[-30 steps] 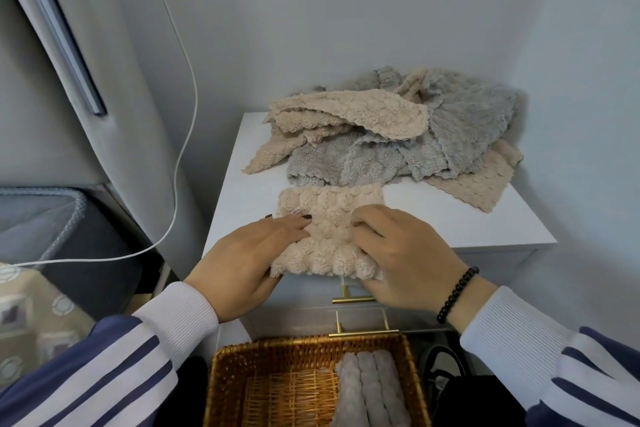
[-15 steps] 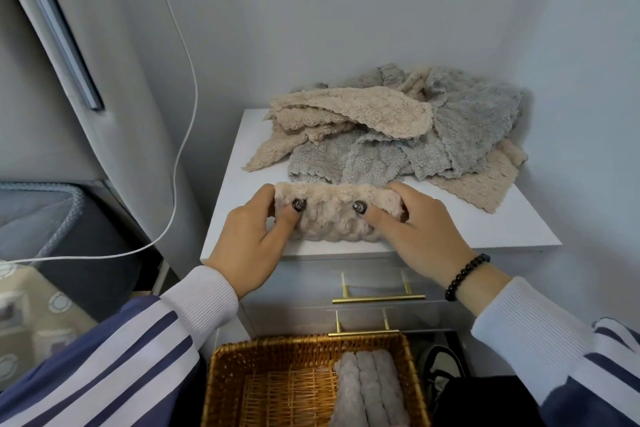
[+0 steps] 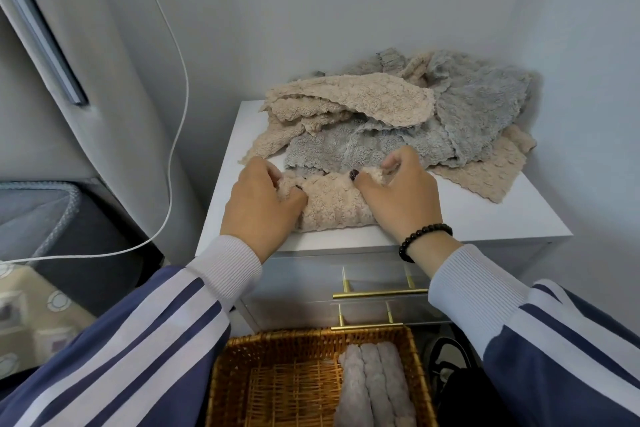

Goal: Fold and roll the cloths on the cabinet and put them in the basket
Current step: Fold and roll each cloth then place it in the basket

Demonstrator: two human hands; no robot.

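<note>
White charging cable [image 3: 173, 135] hangs down the wall well left of the grip, not in play. Left hand [image 3: 258, 204] has its fingers curled over the left end of the beige cloth roll [image 3: 332, 203]; right hand [image 3: 398, 198] pinches the right end, thumb on top with the other fingers hooked behind it. Change since a second ago: the cloth was a flat folded strip under both palms at the cabinet's front edge, and now it is a thick roll between the hands, rolled away from the person and sitting further back on the white cabinet top [image 3: 467, 225]. Roll looks nearly complete; whether a loose tail remains behind it I can't tell. Just beyond the grip, touching or nearly so, sits the pile of unrolled beige and grey cloths [image 3: 398, 114], so plenty is left. Below the grip, in front of the drawers, the wicker basket [image 3: 239, 374] already holds grey rolled cloths [image 3: 375, 388] at its right side. Likely next: keep the ends pinched so it doesn't unwind, lift, drop it beside those.
</note>
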